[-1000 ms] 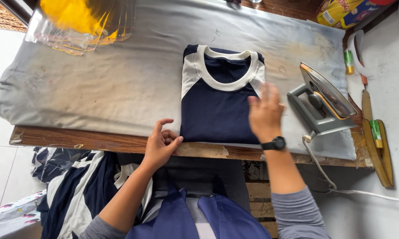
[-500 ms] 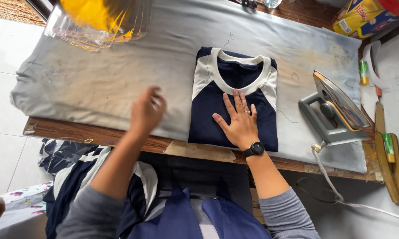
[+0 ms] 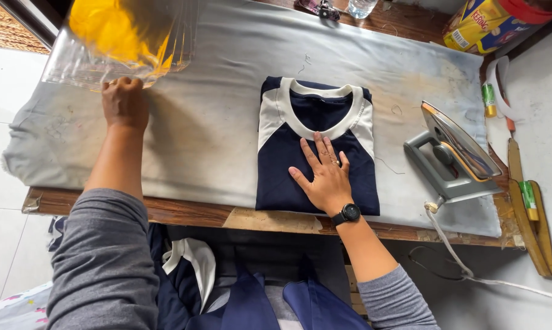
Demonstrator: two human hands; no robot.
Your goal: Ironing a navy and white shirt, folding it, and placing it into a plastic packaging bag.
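A grey electric iron (image 3: 452,160) with a white cord is stood on its heel at three o'clock on the stained grey ironing cloth (image 3: 214,122), which is spread over a wooden table (image 3: 184,212). At one o'clock a yellow printed tin (image 3: 481,23) is seen, and at twelve o'clock a clear drinking glass (image 3: 361,7).

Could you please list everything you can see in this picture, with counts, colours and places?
folded shirt: one, navy and white, centre of cloth
padded cloth: one, grey, covering table
wooden table: one, brown
clear plastic bags: stack, over something yellow, far left
iron: one, grey, standing right of shirt
tin: one, yellow, far right corner
wristwatch: one, black, right wrist
left hand: at the bags' edge
right hand: flat on shirt
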